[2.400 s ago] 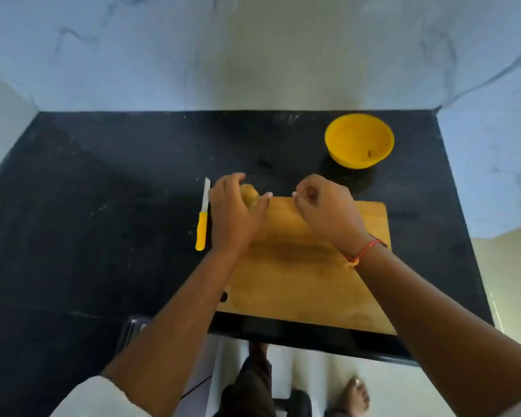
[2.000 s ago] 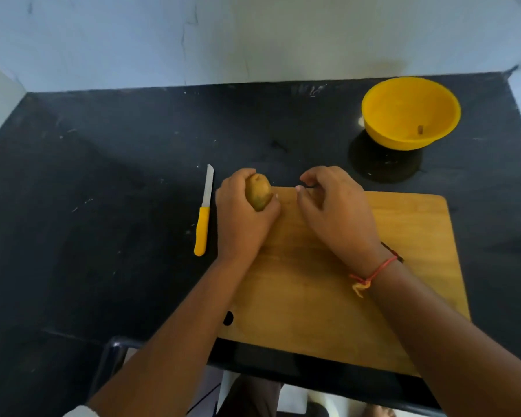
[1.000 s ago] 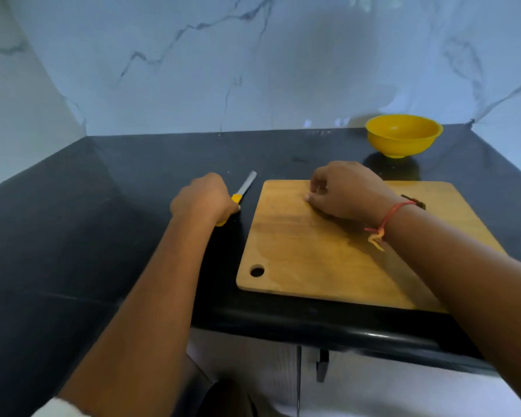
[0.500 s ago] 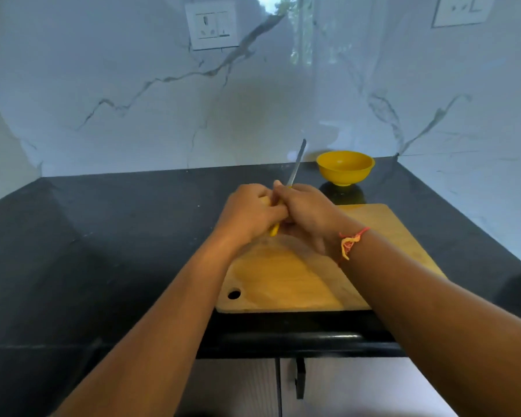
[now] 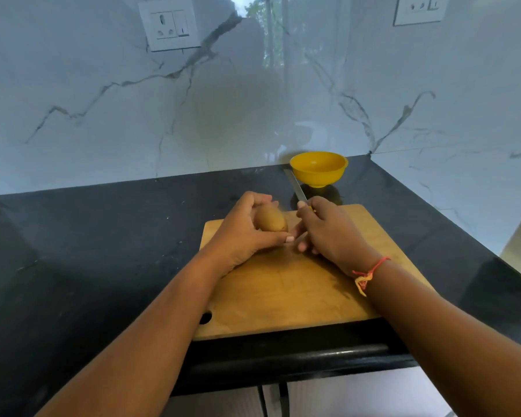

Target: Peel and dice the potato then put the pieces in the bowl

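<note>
Nearest me, the wooden cutting board (image 5: 283, 296) lies on the black desk (image 5: 103, 236), its near edge at the desk's front lip. Half a second ago my two hands were pressed together over it; now they have drawn apart. My left hand (image 5: 244, 233) cups the potato (image 5: 270, 219) over the board's far left part, fingers curled round its far side, thumb along its near side. I cannot tell whether it touches the wood. My right hand (image 5: 328, 233), a red thread (image 5: 370, 270) at the wrist, is wrapped round the handle of the knife (image 5: 297, 188). The blade, which stood nearly upright before, now slants away to the left. The potato is whole, oval and tan-brown, its skin still on and unmarked. Beyond the blade tip the yellow bowl (image 5: 318, 170) sits on the desk against the marble wall (image 5: 253, 115).
</note>
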`<state>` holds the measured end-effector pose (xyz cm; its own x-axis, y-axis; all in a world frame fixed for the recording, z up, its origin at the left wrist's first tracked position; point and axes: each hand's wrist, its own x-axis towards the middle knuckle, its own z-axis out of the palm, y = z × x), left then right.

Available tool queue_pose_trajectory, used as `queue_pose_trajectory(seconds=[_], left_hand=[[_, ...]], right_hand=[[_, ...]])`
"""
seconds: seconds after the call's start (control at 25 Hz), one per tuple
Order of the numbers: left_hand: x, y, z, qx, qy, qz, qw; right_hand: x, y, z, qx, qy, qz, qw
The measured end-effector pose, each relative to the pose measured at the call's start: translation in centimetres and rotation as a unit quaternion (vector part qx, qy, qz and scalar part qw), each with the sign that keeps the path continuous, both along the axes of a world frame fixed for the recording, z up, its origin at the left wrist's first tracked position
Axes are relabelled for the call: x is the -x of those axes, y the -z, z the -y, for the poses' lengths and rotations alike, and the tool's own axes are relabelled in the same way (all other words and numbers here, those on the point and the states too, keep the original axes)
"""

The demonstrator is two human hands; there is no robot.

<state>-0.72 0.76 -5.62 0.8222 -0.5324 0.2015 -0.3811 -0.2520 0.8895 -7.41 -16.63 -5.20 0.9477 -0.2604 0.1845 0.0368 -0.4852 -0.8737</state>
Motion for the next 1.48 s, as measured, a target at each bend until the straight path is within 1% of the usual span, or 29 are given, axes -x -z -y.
queue_pose_trajectory(seconds=[0.24, 0.4, 0.52, 0.64, 0.68, 0.8, 0.96, 1.04, 1.12, 1.28, 1.36, 1.4, 1.48], left_hand=[[0.4, -0.5, 0.0, 0.015, -0.003, 0.038, 0.999], [0.3, -0.7, -0.5, 0.057, -0.016, -0.012, 0.998], [0.4, -0.9, -0.5, 0.041, -0.055, -0.026, 0.997], [0.4, -1.0, -0.6, 0.041, -0.065, -0.048, 0.996], [0.2, -0.9, -0.7, 0.036, -0.068, -0.041, 0.996], [-0.2, -0.6, -1.0, -0.037, -0.093, 0.055, 0.993], [-0.1, -0.6, -1.2, -0.049, -0.081, 0.128, 0.987], [0.0, -0.5, -1.2, -0.072, -0.069, 0.156, 0.983], [-0.1, -0.2, -1.0, -0.09, -0.062, 0.157, 0.982], [-0.2, 0.2, -0.6, -0.111, -0.064, 0.161, 0.979], [-0.1, -0.1, -0.7, -0.113, -0.057, 0.17, 0.977], [0.0, -0.3, -0.9, -0.111, -0.051, 0.167, 0.978], [0.0, -0.7, -1.4, -0.101, -0.033, 0.132, 0.985]], right_hand=[[0.0, 0.4, 0.0, 0.025, -0.004, 0.004, 1.0], [-0.1, 0.3, 0.0, 0.035, 0.0, 0.002, 0.999], [-0.1, 0.2, -0.1, 0.029, 0.002, -0.002, 1.0], [0.0, 0.1, -0.1, 0.018, 0.0, -0.008, 1.0], [0.0, 0.0, -0.1, 0.02, 0.0, -0.009, 1.0], [0.1, 0.0, -0.3, 0.031, 0.001, -0.007, 1.0], [0.5, -0.2, -0.7, 0.031, 0.009, 0.008, 0.999], [0.7, -0.5, -0.9, 0.019, 0.016, 0.014, 1.0], [0.9, -0.8, -1.0, -0.009, 0.022, 0.006, 1.0], [0.9, -0.9, -2.1, -0.128, 0.032, -0.032, 0.991], [0.6, -1.0, -2.5, -0.171, 0.038, -0.039, 0.984], [0.4, -1.1, -2.6, -0.183, 0.039, -0.042, 0.981], [0.1, -1.4, -2.6, -0.192, 0.043, -0.044, 0.979]])
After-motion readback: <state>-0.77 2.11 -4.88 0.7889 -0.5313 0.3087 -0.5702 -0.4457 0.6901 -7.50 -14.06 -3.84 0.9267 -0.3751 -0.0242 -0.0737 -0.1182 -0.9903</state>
